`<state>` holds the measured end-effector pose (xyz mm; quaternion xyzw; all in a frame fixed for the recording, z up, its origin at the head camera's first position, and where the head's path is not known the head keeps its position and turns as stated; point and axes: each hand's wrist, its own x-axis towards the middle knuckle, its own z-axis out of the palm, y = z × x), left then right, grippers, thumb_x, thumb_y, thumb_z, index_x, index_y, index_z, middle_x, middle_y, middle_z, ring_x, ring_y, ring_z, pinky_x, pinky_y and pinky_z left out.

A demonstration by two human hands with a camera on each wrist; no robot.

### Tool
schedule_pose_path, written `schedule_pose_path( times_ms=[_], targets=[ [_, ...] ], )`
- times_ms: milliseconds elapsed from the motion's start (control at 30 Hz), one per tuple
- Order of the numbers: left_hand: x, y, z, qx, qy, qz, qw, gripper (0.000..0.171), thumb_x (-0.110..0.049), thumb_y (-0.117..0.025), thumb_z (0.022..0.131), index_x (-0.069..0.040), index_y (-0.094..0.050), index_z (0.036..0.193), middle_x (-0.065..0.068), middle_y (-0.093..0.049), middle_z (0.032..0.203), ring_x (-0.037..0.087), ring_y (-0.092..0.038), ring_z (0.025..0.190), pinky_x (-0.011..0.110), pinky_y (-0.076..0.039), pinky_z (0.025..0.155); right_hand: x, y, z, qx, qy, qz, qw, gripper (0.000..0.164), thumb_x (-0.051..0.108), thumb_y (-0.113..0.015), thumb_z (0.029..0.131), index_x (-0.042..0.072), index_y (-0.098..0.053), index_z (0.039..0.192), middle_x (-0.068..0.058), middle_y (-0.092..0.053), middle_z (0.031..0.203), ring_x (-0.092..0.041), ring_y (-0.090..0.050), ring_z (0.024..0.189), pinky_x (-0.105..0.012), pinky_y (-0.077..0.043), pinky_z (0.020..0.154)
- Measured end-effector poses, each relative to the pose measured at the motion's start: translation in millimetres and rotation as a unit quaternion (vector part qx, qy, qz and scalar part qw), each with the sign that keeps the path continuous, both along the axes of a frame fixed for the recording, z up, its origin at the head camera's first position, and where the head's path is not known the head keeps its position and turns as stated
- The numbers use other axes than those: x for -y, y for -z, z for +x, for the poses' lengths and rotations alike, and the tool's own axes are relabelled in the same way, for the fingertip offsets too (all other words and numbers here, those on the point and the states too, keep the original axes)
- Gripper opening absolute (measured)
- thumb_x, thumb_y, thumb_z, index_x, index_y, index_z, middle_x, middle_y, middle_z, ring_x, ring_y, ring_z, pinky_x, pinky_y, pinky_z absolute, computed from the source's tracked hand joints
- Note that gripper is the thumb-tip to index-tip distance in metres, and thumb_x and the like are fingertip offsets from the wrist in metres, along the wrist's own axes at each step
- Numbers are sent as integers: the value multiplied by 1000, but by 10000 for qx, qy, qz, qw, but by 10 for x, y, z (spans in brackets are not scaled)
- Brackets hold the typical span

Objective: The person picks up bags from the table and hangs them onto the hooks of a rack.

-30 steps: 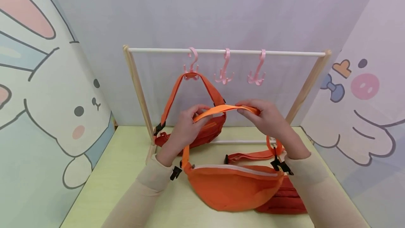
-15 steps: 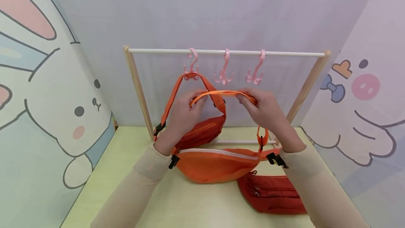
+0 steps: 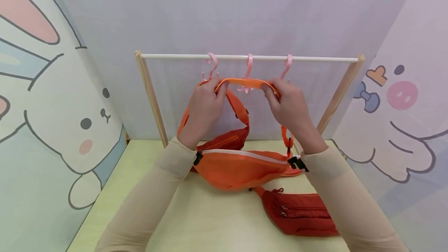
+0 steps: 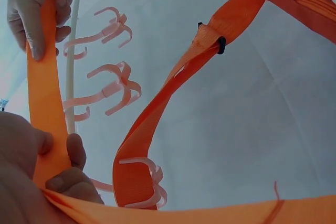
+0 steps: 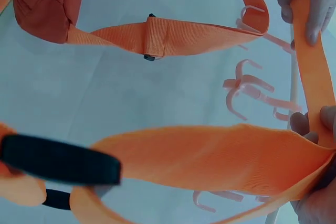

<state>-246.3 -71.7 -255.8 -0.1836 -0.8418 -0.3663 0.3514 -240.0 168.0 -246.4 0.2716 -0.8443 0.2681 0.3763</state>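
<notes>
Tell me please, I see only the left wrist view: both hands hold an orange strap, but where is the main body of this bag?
Observer: In the head view, the body of the orange bag is below the left hand and the right hand, which pinch its orange strap.

Operator: Thank you. Is there also another bag which lies on the table?

Observer: Yes, a dark red bag lies on the table, and the right sleeve hides one end of it.
</notes>
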Motion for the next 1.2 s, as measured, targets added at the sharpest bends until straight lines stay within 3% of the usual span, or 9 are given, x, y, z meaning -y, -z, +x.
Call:
schedule_pose_path(
  times_ms=[200,367,633,867,1200],
  targets=[
    [-93,-101,-100,249,-539,-323,9977,32,-34,-55,112,-9,-72,124,4,-55,73,21,-49,60,32,-46,57,51,-6,-94,-166,323,-73,9993,26,22,-61,110,0,-73,106,-10,-57,70,-22,-40,56,-36,-37,54],
    [-133,-72,-229,163,-892,-542,9944,31,-32,-55,112,-8,-71,123,5,-54,72,22,-51,59,34,-46,57,82,24,-168,-185,610,85,9979,26,22,-60,110,0,-72,103,-10,-57,69,-23,-40,55,-37,-38,54],
    [-192,-11,-375,241,-1054,-554,9926,28,-32,-55,112,-6,-66,117,4,-54,72,21,-53,58,32,-48,55,101,79,-246,60,763,178,9969,27,25,-58,110,1,-69,104,-9,-55,69,-26,-43,54,-40,-40,56],
    [-233,6,-370,529,-1151,-606,9901,27,-32,-56,111,-7,-65,117,4,-56,73,20,-54,57,32,-49,54,108,136,-261,375,874,259,9951,27,26,-57,111,3,-67,104,-10,-55,74,-27,-47,58,-39,-42,56],
    [-226,123,-320,544,-1148,-773,9889,24,-29,-57,110,-7,-63,119,4,-54,66,20,-52,52,31,-48,51,70,244,-342,504,707,229,9960,26,25,-58,111,3,-68,102,-9,-54,70,-27,-48,58,-40,-42,56]
  ],
)
